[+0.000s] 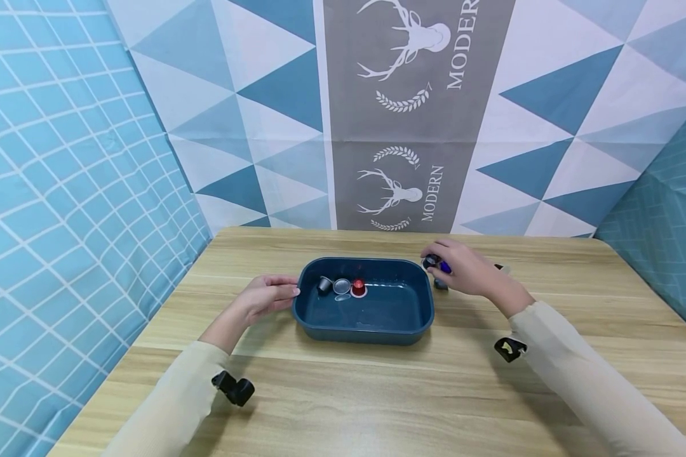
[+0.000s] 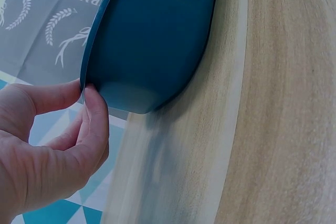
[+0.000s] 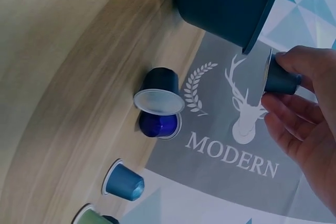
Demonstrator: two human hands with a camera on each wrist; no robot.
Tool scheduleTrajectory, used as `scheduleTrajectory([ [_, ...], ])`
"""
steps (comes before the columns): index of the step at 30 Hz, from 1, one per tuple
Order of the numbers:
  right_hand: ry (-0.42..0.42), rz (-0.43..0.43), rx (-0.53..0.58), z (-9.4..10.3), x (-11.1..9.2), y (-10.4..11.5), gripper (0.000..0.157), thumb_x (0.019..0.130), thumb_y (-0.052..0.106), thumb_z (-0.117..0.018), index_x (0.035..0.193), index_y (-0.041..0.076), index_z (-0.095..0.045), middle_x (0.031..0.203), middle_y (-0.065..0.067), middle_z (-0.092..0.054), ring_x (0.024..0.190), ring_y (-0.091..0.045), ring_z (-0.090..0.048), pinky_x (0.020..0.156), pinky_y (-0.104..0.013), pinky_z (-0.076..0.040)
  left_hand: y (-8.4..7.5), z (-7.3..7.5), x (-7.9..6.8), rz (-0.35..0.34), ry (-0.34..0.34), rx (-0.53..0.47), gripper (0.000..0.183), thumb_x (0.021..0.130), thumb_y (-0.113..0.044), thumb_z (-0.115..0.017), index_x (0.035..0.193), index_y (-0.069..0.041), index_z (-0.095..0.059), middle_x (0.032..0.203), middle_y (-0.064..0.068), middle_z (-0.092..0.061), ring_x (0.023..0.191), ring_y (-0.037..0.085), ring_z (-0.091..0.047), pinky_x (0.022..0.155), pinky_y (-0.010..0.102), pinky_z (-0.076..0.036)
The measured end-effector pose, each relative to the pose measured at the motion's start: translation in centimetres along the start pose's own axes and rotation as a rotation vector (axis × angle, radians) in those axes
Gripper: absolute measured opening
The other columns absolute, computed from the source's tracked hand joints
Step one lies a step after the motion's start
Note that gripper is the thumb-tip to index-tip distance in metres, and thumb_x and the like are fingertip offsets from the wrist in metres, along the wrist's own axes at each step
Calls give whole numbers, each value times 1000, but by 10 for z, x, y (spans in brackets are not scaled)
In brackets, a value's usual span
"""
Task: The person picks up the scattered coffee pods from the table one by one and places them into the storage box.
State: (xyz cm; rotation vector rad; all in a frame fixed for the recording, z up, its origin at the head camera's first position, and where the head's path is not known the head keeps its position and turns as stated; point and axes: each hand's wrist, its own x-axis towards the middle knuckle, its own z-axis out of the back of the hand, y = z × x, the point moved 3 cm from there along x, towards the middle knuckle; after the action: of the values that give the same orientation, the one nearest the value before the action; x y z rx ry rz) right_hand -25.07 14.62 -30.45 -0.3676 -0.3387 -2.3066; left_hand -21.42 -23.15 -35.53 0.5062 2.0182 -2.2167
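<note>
Right wrist view shows the right hand (image 3: 315, 124) pinching a dark teal capsule (image 3: 283, 81) between thumb and fingers, off the table and near the tray's corner, which stands at ten o'clock from it. The left hand (image 2: 55, 150) grips the rim of the blue tray (image 1: 354, 334) at nine o'clock, thumb on one side and fingers on the other. In the head view the right hand sits outside the tray, at its two o'clock.

Inside the tray, a dark capsule (image 1: 324, 285) and a silver-topped piece (image 1: 342, 286) lie towards ten o'clock, with a red capsule (image 1: 358, 287) near twelve.

Outside it, in the right wrist view, a black capsule (image 3: 159, 86) shows its pale lid, with a violet-blue capsule (image 3: 157, 123) at its six o'clock; whether they touch I cannot tell. A light blue capsule (image 3: 124, 180) lies at seven o'clock from that pair, and a green capsule (image 3: 92, 216), cut off by the picture's edge, lies beyond.

The step in hand looks like gathering capsules into the tray, one just picked up. The next move would call for carrying it towards eight o'clock, over the rim, and loosening the pinch while the left hand steadies the tray.
</note>
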Motion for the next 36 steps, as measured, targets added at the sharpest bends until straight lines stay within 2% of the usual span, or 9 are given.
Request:
scheduleTrajectory([
  [14,36,76,-7,3,15,15,24,85,11,-72,107,4,-66,101,-8,-63,86,-17,-61,72,-32,-56,0,0,-1,-3,-8,4,47,92,-5,-61,133,10,-46,102,2,-66,86,4,-65,76,16,-57],
  [28,91,123,2,4,30,26,21,84,8,-72,103,4,-65,97,-7,-63,87,-17,-61,75,-33,-55,1,-1,1,5,-17,17,47,92,-6,-61,134,9,-47,103,2,-65,84,3,-64,77,16,-56],
  [36,165,117,-4,6,38,32,21,84,6,-71,104,3,-64,98,-9,-63,86,-18,-61,74,-33,-55,-1,-1,-1,-1,-7,18,46,93,-5,-59,134,10,-45,101,0,-65,83,2,-64,76,16,-56],
])
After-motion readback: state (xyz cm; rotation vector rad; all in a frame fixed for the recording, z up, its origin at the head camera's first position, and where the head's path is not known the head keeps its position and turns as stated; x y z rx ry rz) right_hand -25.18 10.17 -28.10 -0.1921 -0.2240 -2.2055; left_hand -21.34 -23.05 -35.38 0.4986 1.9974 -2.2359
